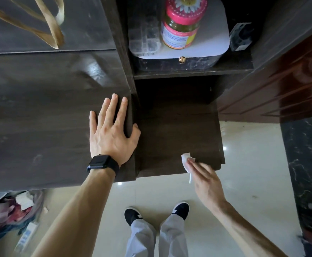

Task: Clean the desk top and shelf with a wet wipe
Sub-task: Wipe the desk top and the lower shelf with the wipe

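Left hand [112, 134]: nearest, with its bare forearm; lies flat, palm down, on right end of desk top [40, 117], fingers straight and spread, pointing away; thumb drops over the desk's right edge; grips nothing.
Desk top: dark wood grain, smudged, fills left half of view; wooden hanger [53, 30] at top left.
Floor [253, 164]: pale glossy tiles, below and to the right.
Shelf [177, 134]: dark board set lower than desk top, just right of it, under an upper shelf [188, 75].
Upper shelf: carries white-topped box [216, 30], with clear organiser [144, 34] and pink-lidded jar [181, 28] upright on top.
Right hand [207, 180]: motion-blurred, reaches in from lower right, fingers straight and together, pointing up-left, fingertips pressing on wet wipe [185, 160]; no curl round it visible.
Watch [103, 163]: black, on left wrist.
Wet wipe: white, crumpled, at front right part of shelf; long axis runs near to far, far end lying on the board and pointing toward the back, near end trailing over front edge beneath the fingers.
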Demonstrator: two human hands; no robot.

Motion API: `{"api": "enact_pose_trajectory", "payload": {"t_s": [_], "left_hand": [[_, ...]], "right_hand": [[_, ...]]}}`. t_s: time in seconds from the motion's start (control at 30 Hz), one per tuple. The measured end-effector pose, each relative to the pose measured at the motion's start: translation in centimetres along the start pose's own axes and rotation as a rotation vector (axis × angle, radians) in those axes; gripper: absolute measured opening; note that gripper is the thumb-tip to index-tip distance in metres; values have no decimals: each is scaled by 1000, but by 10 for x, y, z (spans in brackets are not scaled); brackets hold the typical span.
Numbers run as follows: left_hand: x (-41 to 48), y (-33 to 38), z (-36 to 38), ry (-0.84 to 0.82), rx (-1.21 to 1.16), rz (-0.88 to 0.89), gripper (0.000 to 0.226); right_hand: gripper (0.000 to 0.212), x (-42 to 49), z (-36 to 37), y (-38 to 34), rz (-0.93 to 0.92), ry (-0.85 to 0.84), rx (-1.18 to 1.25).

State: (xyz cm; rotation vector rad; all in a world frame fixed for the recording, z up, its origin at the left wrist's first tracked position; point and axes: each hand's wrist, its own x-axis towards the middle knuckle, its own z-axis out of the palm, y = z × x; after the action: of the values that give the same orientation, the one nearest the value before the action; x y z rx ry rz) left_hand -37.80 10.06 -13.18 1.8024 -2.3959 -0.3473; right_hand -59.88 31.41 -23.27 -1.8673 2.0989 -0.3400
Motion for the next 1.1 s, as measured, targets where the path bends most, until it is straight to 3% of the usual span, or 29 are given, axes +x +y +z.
{"api": "enact_pose_trajectory", "payload": {"t_s": [0.13, 0.2, 0.33, 0.57, 0.63, 0.77, 0.83, 0.9, 1.1], "left_hand": [[0, -1, 0, 9, -8, -5, 73], [-2, -1, 0, 9, -9, -7, 73], [-2, -3, 2, 15, 4, 0, 72], [-1, -4, 4, 32, 1, 1, 71], [-2, -6, 4, 27, 7, -2, 72], [-3, -4, 4, 26, -7, -4, 72], [-3, -3, 3, 29, -7, -6, 72], [-4, -3, 2, 27, -4, -5, 72], [0, 1, 2, 28, -11, 2, 72]], "right_hand": [[20, 42, -27, -6, 488, 113, 375], [25, 69, -31, 5, 611, 172, 429], [17, 108, -22, 31, 489, 357, 98], [25, 111, 24, -1, 357, 399, 23], [30, 98, 38, -30, 266, 323, 45], [31, 33, 57, -78, -136, 11, 152], [32, 16, 50, -77, -115, -91, 253], [36, 20, 36, -61, -41, -90, 310], [28, 127, 0, 14, 268, 234, 29]]}}
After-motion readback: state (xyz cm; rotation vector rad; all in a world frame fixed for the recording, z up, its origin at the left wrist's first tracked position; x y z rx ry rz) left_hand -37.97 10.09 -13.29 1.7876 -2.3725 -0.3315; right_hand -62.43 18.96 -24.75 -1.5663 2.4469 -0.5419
